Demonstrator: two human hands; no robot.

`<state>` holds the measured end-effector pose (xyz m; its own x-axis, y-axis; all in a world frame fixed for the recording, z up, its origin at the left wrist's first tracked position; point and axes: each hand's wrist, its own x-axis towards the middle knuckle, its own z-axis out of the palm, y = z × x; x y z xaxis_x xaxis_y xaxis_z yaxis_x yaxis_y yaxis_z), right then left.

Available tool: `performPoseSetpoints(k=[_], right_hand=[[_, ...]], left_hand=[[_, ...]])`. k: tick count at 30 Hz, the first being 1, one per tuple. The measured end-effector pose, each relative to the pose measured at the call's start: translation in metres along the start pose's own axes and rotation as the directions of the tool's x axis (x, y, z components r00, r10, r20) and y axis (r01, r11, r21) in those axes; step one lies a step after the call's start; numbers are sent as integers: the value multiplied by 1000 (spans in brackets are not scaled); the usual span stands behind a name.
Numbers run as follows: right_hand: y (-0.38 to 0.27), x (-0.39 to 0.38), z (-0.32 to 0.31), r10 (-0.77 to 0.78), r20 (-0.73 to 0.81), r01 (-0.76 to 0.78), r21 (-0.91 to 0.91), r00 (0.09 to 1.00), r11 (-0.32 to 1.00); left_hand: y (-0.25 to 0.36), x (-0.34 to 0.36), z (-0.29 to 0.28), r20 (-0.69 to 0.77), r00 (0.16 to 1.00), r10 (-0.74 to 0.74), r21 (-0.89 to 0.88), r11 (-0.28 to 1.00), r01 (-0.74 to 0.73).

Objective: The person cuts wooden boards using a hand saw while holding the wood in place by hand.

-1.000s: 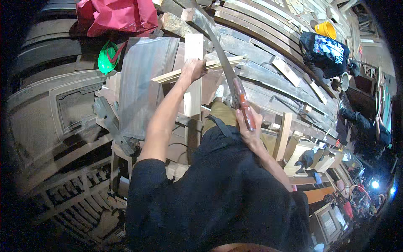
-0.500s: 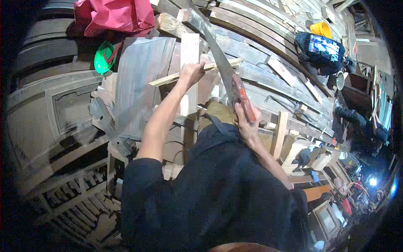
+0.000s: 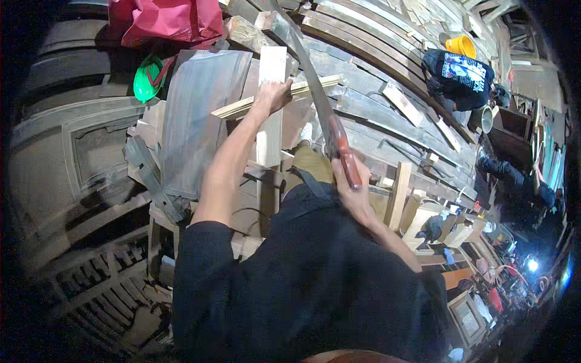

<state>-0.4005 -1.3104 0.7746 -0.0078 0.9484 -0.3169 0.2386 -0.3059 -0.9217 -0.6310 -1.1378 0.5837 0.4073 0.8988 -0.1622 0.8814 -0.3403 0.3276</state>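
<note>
My right hand (image 3: 352,192) is wrapped round the reddish-brown wooden handle of a handsaw (image 3: 316,89), whose long grey blade points away from me and up toward the top edge. The blade crosses a thin pale wooden strip (image 3: 239,109) near its right end; whether the teeth bite into it I cannot tell. My left hand (image 3: 273,97) is closed over the middle of that strip, pressing it on an upright-lying pale board (image 3: 270,142). The board's far end shows beyond my left hand. My foot in a light shoe is partly visible beneath the strip.
A pink bag (image 3: 172,23) and a green plastic item (image 3: 147,80) lie at the far left, near a grey sheet (image 3: 206,115). Long planks (image 3: 375,54) stretch across the far side. Another person (image 3: 460,75) bends by a yellow bucket (image 3: 461,46) at right. A wooden post (image 3: 398,193) stands by my right arm.
The saw has shifted back toward me with my right hand, its handle now lower. My left hand stays on the strip, which has moved slightly left in the view.
</note>
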Motion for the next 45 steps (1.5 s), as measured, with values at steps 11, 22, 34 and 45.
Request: performPoseSetpoints(k=[11, 22, 34, 45], right_hand=[[-40, 12, 10, -113, 67, 124, -174, 991, 977], [-36, -12, -25, 35, 132, -14, -158, 991, 987], [47, -26, -47, 9, 61, -4, -81, 998, 997], [13, -10, -67, 142, 142, -142, -15, 980, 990]], left_hand=[[3, -11, 15, -270, 963, -16, -147, 989, -24], [12, -20, 16, -101, 990, 97, -2, 995, -98], [24, -16, 10, -45, 998, -33, 65, 997, 36], [22, -44, 20, -9, 986, -167, 53, 985, 167]])
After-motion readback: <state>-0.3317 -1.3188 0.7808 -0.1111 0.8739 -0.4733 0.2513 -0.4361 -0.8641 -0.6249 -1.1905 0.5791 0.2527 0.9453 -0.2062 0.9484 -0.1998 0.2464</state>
